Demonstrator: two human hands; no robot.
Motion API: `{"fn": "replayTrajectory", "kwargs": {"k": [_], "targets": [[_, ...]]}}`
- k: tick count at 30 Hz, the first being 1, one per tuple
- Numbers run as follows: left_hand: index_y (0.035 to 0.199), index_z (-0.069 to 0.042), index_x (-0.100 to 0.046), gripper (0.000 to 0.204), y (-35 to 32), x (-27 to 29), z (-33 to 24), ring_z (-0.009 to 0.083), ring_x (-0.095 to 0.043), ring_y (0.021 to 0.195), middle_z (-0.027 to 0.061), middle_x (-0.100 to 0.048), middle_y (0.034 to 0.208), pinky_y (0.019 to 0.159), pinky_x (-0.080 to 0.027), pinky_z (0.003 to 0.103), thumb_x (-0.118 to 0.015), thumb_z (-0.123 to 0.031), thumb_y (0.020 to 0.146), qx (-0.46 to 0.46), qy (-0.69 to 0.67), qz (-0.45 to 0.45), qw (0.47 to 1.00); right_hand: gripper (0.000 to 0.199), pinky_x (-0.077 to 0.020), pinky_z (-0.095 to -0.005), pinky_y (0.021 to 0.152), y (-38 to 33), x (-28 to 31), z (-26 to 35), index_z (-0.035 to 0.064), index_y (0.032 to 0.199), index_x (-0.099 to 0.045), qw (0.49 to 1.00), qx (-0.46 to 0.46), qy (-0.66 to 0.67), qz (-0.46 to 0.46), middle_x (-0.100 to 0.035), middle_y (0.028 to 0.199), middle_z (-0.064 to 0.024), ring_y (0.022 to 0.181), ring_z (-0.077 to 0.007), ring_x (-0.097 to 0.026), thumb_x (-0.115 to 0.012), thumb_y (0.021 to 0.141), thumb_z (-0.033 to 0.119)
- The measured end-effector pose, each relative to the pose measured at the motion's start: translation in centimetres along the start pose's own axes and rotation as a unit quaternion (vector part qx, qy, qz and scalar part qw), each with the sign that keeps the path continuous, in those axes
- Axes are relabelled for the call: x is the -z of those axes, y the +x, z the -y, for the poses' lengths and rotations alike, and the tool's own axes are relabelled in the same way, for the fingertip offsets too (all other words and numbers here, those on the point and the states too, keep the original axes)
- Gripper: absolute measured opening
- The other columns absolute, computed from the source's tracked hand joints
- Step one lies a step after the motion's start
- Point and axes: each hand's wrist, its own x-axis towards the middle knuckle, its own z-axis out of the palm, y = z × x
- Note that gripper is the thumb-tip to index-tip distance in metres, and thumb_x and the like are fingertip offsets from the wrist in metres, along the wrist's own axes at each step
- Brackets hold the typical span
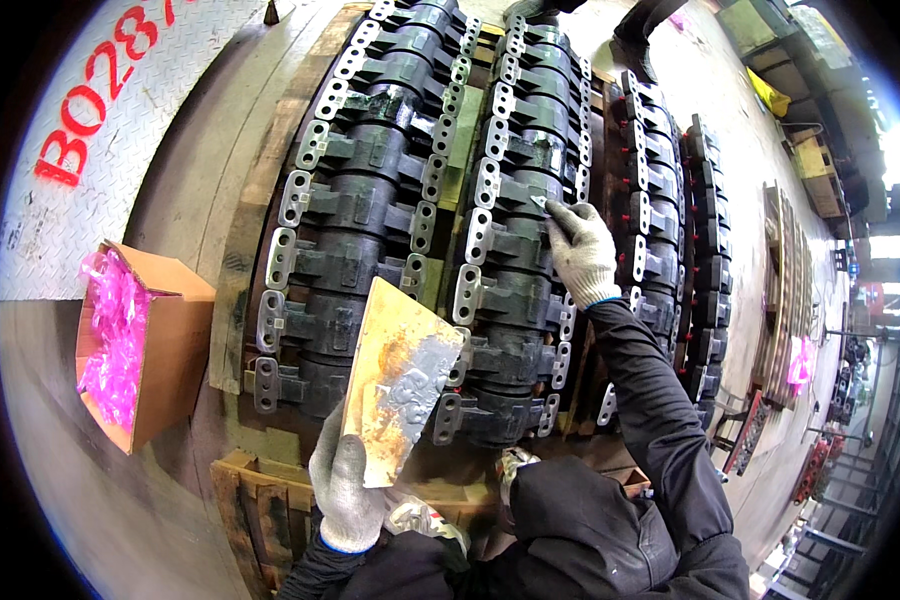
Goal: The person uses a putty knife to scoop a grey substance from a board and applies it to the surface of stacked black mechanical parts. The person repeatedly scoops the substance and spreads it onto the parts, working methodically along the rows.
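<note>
Two gloved hands, one rusty board

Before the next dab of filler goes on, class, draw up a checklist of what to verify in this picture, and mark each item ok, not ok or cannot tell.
1. Left hand grips the board firmly: ok, gloved fingers wrap its lower edge.
2. Grey filler left on the board: ok, a patch remains on its right side.
3. Right hand holds the small blade: ok, its tip is at a casting.
4. Blade loaded with filler: cannot tell, too small.
5. Both hands gloved: ok.
6. Cardboard box of pink pieces clear of the hands: ok, it sits apart at the left.
</note>
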Motion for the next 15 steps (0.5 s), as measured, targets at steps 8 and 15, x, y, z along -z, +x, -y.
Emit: {"fn": "replayTrajectory", "kwargs": {"k": [8,15], "targets": [[0.141,0.012,-0.045,0.072,-0.09,0.21,0.12,0.0245,-0.065,0.113,0.0197,-0.063,0.128,0.097,-0.052,0.036,-0.055,-0.047,0.102,-0.008,0.005,0.0,1.0,0.026,-0.0528,-0.0393,0.081,0.47,0.47,0.57,0.0115,0.117,-0.075,1.0,0.0,-0.002,0.007,-0.067,0.102,-0.0149,0.093,-0.0327,-0.067,-0.071,0.092,0.015],[0.143,0.012,-0.043,0.075,-0.24,0.24,-0.14,0.0256,-0.064,0.116,0.02,-0.062,0.13,0.1,-0.05,0.037,-0.058,-0.047,0.1,0.006,-0.019,0.01,1.0,0.026,-0.0527,-0.0393,0.082,0.25,0.08,-0.18,0.0118,0.117,-0.074,1.0,0.008,0.0,0.008,-0.067,0.104,-0.0148,0.093,-0.0329,-0.066,-0.071,0.091,0.014]]}}
